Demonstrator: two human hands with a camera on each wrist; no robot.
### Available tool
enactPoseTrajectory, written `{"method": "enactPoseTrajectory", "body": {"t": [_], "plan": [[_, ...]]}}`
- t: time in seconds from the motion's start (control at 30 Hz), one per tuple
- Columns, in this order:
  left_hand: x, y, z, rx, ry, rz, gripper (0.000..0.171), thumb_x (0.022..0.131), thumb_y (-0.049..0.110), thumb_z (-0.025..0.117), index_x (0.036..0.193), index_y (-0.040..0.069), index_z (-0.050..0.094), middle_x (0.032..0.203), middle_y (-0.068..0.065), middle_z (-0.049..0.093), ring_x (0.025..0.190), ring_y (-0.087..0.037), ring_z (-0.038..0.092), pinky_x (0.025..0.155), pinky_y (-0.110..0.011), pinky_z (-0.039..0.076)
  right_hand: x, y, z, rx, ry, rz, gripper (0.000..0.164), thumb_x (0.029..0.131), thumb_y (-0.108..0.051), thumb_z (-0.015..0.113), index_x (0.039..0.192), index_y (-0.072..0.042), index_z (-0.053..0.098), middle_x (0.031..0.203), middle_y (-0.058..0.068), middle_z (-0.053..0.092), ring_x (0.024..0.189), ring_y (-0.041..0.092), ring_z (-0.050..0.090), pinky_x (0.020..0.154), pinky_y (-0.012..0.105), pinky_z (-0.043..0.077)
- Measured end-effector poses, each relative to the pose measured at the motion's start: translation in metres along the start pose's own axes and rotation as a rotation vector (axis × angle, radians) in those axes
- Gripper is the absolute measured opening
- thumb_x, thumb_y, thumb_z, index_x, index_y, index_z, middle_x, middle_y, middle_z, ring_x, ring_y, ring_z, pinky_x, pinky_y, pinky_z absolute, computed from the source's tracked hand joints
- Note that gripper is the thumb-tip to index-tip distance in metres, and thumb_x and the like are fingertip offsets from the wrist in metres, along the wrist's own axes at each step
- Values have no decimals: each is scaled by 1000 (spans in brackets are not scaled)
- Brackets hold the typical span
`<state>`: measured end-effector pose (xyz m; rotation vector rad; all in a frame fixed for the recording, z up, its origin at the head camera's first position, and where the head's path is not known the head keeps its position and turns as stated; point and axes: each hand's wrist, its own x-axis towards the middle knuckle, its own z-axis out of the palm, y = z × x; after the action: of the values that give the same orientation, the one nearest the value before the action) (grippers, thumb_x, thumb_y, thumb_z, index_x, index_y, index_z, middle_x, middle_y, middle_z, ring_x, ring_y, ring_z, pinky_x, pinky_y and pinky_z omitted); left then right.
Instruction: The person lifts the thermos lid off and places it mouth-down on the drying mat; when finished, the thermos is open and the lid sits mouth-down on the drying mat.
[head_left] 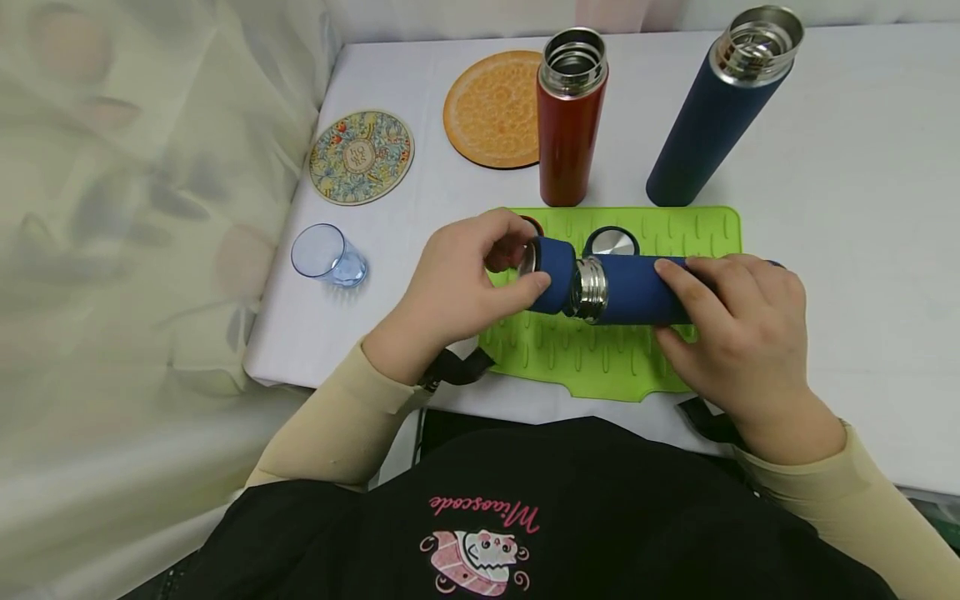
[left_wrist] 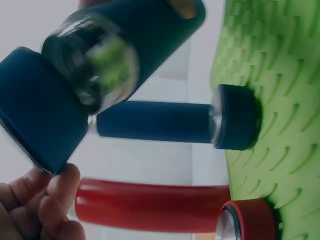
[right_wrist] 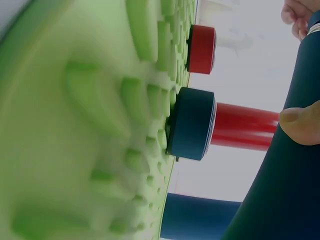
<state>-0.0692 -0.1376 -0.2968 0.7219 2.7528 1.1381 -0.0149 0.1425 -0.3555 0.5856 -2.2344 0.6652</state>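
Observation:
A blue thermos flask (head_left: 637, 289) lies level above the green ribbed mat (head_left: 600, 358), its steel neck pointing left. My right hand (head_left: 738, 325) grips its body near the base. At the other end my left hand (head_left: 472, 279) pinches the blue lid (head_left: 553, 275) between thumb and fingers. The lid sits at the mouth, slightly tilted, with the bare steel threads showing; whether it touches the neck I cannot tell. On the mat behind the flask stand a dark blue lid with a steel top (head_left: 613, 242) and a red lid (right_wrist: 202, 50), the latter mostly hidden by my left hand in the head view.
Behind the mat stand an uncapped red thermos (head_left: 570, 125) and a taller uncapped dark blue thermos (head_left: 716, 117). To the left are an orange round coaster (head_left: 491, 108), a patterned round coaster (head_left: 362, 158) and a small blue glass (head_left: 330, 254). A curtain (head_left: 150, 208) hangs along the table's left side.

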Motion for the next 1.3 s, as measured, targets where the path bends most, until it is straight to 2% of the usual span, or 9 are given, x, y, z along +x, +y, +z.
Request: {"method": "enactPoseTrajectory", "body": {"t": [0.17,0.4,0.53,0.63,0.77,0.87,0.93,1.03,1.3], "plan": [[-2,-5,-5,-37,52,-21,29,85,34,73,104,13,67,88,2,62,78,-11,55,73,-31,49,-1,3,-2,-17,35,33,39,74,-15,70,112,-5,75,101,24,69,88,50,62,69,66,43],[-2,-9,0,114,18,-54,42,83,46,75,115,20,64,96,11,61,87,-9,56,78,-29,48,-2,10,-9,17,59,138,44,69,-16,77,111,-1,73,99,27,68,88,50,60,75,63,43],[-2,-12,4,190,-6,-71,50,82,51,74,122,23,62,103,11,61,94,-6,57,82,-28,48,-6,22,-16,4,92,269,50,70,-27,78,112,0,72,100,29,65,95,51,57,89,49,45],[-2,-14,7,233,-25,-68,54,81,51,75,125,23,61,107,11,61,97,-5,56,83,-28,48,-10,35,-24,-26,85,376,61,71,-40,75,117,0,70,106,29,65,101,50,55,98,35,38],[-2,-17,13,271,-70,-48,55,81,50,75,126,23,60,114,8,59,99,-8,56,82,-29,49,-15,53,-37,-46,86,513,63,72,-38,79,126,-7,69,118,-3,68,111,36,58,94,22,34],[-2,-18,18,301,-114,-36,56,80,47,76,128,23,60,116,7,57,97,-9,56,81,-31,50,-19,61,-43,-48,89,662,68,75,-26,83,138,-18,60,134,-22,51,119,13,54,92,15,32],[-2,-20,21,321,-145,-24,57,79,44,76,130,23,60,117,7,55,96,-10,55,80,-32,51,-22,64,-46,-49,92,746,77,76,-19,84,145,-22,50,140,-20,50,122,3,49,94,14,32],[-2,-21,26,338,-184,10,58,77,37,76,131,22,60,117,5,53,98,-12,53,81,-32,50,-24,67,-46,-52,107,850,80,78,-18,83,148,-22,43,145,-18,47,125,0,46,95,16,32],[-1,-25,41,393,-302,101,56,76,18,74,131,18,62,125,0,52,110,-19,50,92,-32,47,-31,69,-45,-10,154,912,84,80,-19,83,151,-21,37,144,-14,48,126,4,48,98,18,35]]}}
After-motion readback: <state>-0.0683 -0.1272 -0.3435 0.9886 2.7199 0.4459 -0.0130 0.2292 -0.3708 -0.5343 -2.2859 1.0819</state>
